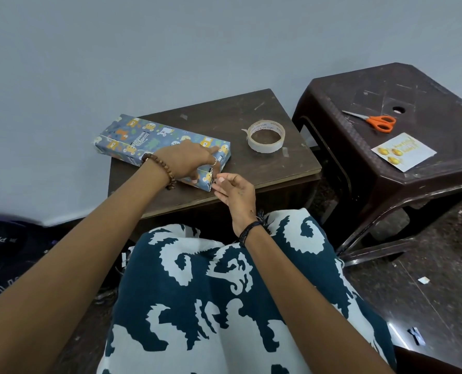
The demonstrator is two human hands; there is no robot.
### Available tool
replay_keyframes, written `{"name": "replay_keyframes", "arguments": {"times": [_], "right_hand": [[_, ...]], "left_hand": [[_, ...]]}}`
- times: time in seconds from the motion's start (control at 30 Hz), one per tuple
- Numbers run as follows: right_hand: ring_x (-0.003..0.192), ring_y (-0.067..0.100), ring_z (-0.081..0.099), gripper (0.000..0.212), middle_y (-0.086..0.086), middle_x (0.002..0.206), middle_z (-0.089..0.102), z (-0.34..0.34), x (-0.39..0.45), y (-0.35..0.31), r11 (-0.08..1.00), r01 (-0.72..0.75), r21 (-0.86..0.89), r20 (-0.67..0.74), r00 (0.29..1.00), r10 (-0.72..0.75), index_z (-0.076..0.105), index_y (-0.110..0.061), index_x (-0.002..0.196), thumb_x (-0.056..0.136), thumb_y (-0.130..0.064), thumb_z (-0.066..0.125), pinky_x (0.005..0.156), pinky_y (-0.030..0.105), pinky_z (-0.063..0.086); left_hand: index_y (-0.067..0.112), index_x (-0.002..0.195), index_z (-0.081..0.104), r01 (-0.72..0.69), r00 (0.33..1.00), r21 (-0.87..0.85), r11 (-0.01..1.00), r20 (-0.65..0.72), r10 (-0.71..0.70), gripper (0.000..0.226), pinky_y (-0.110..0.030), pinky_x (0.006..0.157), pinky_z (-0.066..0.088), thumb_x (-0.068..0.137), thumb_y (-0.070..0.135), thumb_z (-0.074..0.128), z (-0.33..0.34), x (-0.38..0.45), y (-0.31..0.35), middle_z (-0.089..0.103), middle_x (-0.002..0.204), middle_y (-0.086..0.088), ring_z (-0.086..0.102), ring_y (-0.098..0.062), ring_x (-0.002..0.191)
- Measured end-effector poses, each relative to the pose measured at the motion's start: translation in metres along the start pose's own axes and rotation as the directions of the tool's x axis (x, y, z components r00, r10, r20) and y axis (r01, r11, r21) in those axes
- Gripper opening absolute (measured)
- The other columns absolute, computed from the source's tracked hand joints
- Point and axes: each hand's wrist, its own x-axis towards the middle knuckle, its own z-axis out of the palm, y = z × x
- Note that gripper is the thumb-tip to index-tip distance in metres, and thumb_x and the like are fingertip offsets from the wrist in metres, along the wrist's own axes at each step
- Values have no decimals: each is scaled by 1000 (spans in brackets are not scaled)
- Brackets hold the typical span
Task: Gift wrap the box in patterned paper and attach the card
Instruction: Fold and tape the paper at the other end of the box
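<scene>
Long flat box wrapped in blue paper patterned with cartoon animals [154, 143], lying slantwise on the left part of a small dark brown wooden table [265, 168], far-left end overhanging the table edge. Left hand [189, 160], beaded bracelet at the wrist, laid flat over the near-right end of the box, fingers straight and pressing the paper down, thumb on the near side face. Right hand [234, 191] just beside the box's near-right end, thumb and forefinger pinched together at the paper fold there; cannot tell what, if anything, sits between them. Ring of pale adhesive tape [266, 136] on the table, right of the box and apart from it. Further right, on a dark brown plastic stool [359, 163]: orange-handled scissors [372, 120] at the far side, white card with gold print [403, 151] nearer. Blue-and-white patterned cloth [224, 306] across the lap, nearest.
</scene>
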Motion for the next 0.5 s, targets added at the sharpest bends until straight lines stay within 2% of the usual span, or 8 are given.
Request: {"name": "replay_keyframes", "arguments": {"times": [0.07,0.17,0.33,0.43,0.5], "right_hand": [[86,19,64,9,8,94,66,2,0,3,999,43,-19,-30,999,-44,63,-7,92,92,-4,55,79,23,53],[84,18,65,14,4,88,67,6,-1,11,996,89,-14,-89,992,-90,64,-16,84,90,-4,59,78,25,54],[84,19,67,8,8,91,69,19,-5,22,988,143,49,-229,965,-128,65,-12,93,88,-6,62,74,22,55],[84,23,68,22,14,90,69,23,-5,23,982,160,99,-308,943,-123,55,-23,91,85,-5,66,69,19,56],[80,21,67,30,9,78,68,25,-5,24,980,163,117,-329,937,-116,48,-27,88,84,-4,67,74,25,57]], "left_hand": [[25,121,56,4,1000,-3,1000,9,-4,44,-39,103,31,83,3,63,0,-1,0,11,157,4,49,-22,120],[24,120,56,11,1000,8,1000,16,-11,42,-36,98,33,83,5,63,-3,-1,1,10,157,5,50,-21,117],[21,121,56,12,1000,18,1000,0,-12,41,-30,93,34,84,7,64,-5,-2,1,13,156,4,50,-22,118],[27,119,58,-4,1000,-10,1000,6,5,44,-30,93,35,82,6,65,-4,-1,-1,14,156,4,52,-22,115],[28,118,58,-9,1000,-9,1000,6,9,43,-30,92,36,82,7,65,-2,-1,-3,15,156,4,53,-22,113]]}}
